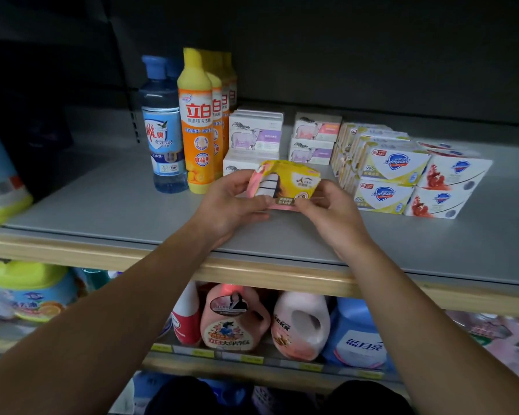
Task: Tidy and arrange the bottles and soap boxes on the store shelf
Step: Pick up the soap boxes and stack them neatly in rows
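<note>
Both of my hands hold a yellow and pink soap box just above the grey shelf. My left hand grips its left end and my right hand pinches its lower right edge. Behind it stand a blue bottle and a row of yellow dish soap bottles. Stacks of white soap boxes with a sheep picture and pink ones lie further back. White Safeguard soap boxes are stacked to the right.
The shelf's wooden front edge runs below my wrists. Pink detergent jugs, a red and white bottle and a blue jug fill the lower shelf. A large blue and green container stands at the far left.
</note>
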Demonstrator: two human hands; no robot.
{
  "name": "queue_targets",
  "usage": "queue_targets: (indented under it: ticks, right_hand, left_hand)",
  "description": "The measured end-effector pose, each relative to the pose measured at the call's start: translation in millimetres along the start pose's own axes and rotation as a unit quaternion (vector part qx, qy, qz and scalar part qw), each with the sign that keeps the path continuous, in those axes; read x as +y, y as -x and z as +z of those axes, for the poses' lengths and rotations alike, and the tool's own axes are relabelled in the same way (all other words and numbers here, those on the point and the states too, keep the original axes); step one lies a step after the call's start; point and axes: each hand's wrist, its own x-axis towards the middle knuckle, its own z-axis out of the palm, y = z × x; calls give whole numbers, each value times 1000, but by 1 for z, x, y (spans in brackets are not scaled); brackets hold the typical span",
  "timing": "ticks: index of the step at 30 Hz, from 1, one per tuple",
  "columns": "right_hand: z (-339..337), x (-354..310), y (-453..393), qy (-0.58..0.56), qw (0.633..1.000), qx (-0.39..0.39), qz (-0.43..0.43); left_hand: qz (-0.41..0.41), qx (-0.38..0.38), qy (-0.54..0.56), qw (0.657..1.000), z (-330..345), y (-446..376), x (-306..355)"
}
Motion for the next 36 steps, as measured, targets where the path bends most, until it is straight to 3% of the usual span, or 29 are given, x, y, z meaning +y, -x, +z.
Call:
queue_targets:
  ticks: [6, 9, 14, 20, 25, 29, 32, 36]
  right_hand:
    - [-1, 1, 3, 3, 999, -16, -37]
    - [-2, 2, 2, -8, 999, -22, -36]
    - [-1, 0, 2, -1, 1000, -7, -22]
    - [-2, -10, 8, 18, 999, -10, -42]
    - [-20, -18, 23, 188, 968, -58, -153]
    - [-58, -23, 32, 260, 952, -43, -156]
    - [-97, -21, 42, 258, 958, 3, -127]
    - [-157, -13, 58, 233, 961, 126, -82]
  left_hand:
    - [140, 37, -166, 975, 7, 4, 0]
    - [155, 39, -188, 969, 7, 4, 0]
    - [124, 25, -155, 980, 7, 6, 3]
    - [9, 21, 3, 1000, 3, 5, 4]
    - [-49, 27, 23, 998, 19, 7, 6]
    - [-52, -6, -18, 998, 59, 11, 14]
    - [-44, -32, -20, 998, 99, 11, 23]
    - [-38, -60, -37, 997, 156, 4, 18]
